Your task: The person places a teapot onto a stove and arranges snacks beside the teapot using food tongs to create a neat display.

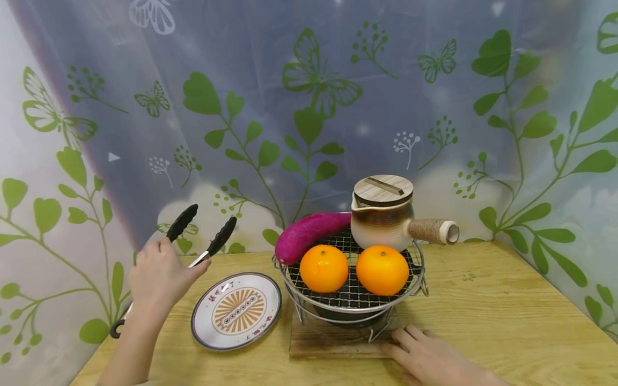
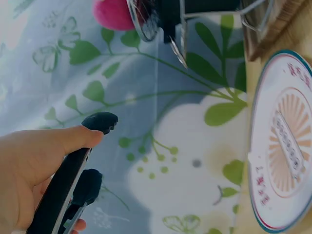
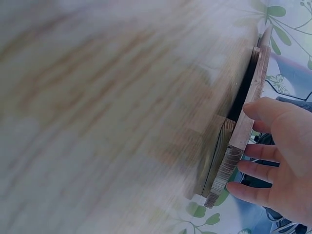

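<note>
My left hand (image 1: 156, 273) holds a pair of metal tongs (image 1: 223, 236) with black tips, raised left of the plate. The tips point up and stand apart with nothing between them; in the left wrist view the thumb lies along one arm of the tongs (image 2: 61, 187). My right hand (image 1: 429, 354) touches the right front corner of a wooden board (image 1: 333, 346) with extended fingers. On that board stands a round wire grill (image 1: 352, 310). It carries two oranges (image 1: 324, 269), a long purple vegetable (image 1: 309, 236) and a small pot (image 1: 381, 230) with a wooden lid.
A white plate (image 1: 207, 316) with a printed pattern lies on the wooden table (image 1: 507, 300), left of the grill. The pot's rope-wrapped handle (image 1: 427, 230) sticks out to the right. Behind the table hangs a curtain (image 1: 260, 161) with leaves and butterflies.
</note>
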Motion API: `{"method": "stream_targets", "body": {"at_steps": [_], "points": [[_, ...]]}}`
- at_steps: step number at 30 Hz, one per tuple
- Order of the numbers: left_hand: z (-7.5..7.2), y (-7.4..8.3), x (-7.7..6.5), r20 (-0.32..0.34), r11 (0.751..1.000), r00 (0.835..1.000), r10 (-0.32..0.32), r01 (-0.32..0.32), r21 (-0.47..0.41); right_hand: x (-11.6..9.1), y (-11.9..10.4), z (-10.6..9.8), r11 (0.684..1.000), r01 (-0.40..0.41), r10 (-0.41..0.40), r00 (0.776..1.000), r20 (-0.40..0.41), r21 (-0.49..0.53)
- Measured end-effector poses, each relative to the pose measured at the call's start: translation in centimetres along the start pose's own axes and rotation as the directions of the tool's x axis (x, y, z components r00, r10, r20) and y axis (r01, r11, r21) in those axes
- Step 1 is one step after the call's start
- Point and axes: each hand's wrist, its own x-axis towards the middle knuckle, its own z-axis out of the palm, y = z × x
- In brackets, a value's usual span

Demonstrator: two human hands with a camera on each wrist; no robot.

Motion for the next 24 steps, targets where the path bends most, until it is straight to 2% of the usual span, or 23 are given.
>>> {"method": "stream_targets", "body": {"at_steps": [13,24], "points": [[2.3,-2.6,0.0,0.065,0.999,0.997,-0.043,0.042,0.008,0.1,-0.1,0.0,1.0,-0.003,0.003,1.0,0.008,-0.008],[4.2,-5.3,0.3,0.13,0.991,0.984,-0.124,0.128,-0.026,0.0,0.1,0.1,1.0,0.014,-0.014,1.0,0.016,-0.013]]}}
